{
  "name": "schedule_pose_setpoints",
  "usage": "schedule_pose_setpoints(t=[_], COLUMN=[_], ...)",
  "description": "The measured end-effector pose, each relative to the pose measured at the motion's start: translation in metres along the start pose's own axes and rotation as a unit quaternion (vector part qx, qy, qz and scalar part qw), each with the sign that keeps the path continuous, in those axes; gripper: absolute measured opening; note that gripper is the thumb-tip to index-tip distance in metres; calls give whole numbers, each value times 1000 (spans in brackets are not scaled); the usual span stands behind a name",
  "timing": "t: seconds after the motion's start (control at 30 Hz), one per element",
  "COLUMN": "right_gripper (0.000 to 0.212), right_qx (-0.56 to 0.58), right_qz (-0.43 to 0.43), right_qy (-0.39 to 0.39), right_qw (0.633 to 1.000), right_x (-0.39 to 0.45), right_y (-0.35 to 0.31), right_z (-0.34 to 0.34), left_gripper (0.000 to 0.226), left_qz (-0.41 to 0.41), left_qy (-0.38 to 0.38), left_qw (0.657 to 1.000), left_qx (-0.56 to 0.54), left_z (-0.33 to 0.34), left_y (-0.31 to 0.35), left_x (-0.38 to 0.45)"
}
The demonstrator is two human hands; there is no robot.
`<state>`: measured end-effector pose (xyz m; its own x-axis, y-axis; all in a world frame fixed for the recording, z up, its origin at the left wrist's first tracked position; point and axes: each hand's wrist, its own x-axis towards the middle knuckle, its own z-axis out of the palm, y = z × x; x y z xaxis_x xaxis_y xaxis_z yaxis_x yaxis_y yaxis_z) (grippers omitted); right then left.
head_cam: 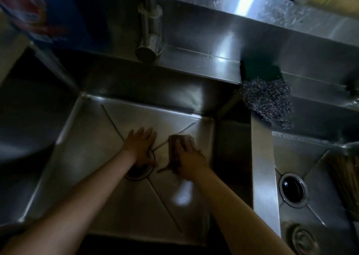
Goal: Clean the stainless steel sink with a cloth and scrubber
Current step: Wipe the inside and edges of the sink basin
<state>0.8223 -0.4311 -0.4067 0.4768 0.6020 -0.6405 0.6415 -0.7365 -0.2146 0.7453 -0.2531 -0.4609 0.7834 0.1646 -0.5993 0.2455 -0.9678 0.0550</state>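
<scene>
Two bare forearms reach down into the stainless steel sink (81,138), and both hands work on its floor near the middle. The right hand (191,158) lies flat on a brownish cloth (174,148), fingers straight and pressing it against the steel just right of the drain (140,172); the flat palm probably spreads pressure for wiping. The left hand (140,144) is spread open with its palm on the basin floor, its heel over the drain's far rim, seemingly as a brace while the other hand wipes. Farther back and to the right, a steel-wool scrubber (269,103) sits on the divider between this basin and the second basin (303,157), with a green scouring pad (258,70) just behind it, both within reach for the scrubbing step. At the far ledge the faucet (149,31) stands over the basin, and no water can be made out running.
</scene>
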Motion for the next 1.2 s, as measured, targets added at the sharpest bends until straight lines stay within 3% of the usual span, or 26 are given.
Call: schedule_pose_setpoints(t=[0.23,0.57,0.7,0.83,1.0,1.2], right_gripper=[82,65,74,97,98,97], right_qx=[-32,-53,-27,30,132,83], right_qz=[3,103,147,164,173,138], right_qy=[-45,27,29,22,73,62], right_qw=[998,993,988,986,973,985], right_x=[20,41,51,67,69,56], right_y=[19,49,53,52,47,37], right_z=[15,10,-8,-12,-7,23], left_gripper=[105,98,91,83,75,71], left_qz=[7,31,5,-23,-45,-32], left_qy=[-7,19,35,56,50,82], left_qw=[1000,999,999,998,997,995], left_qx=[30,36,6,-22,-43,-49], left_z=[-3,0,6,18,28,32], left_y=[-7,-18,-32,-60,-78,-80], left_x=[6,0,-7,-20,-24,-24])
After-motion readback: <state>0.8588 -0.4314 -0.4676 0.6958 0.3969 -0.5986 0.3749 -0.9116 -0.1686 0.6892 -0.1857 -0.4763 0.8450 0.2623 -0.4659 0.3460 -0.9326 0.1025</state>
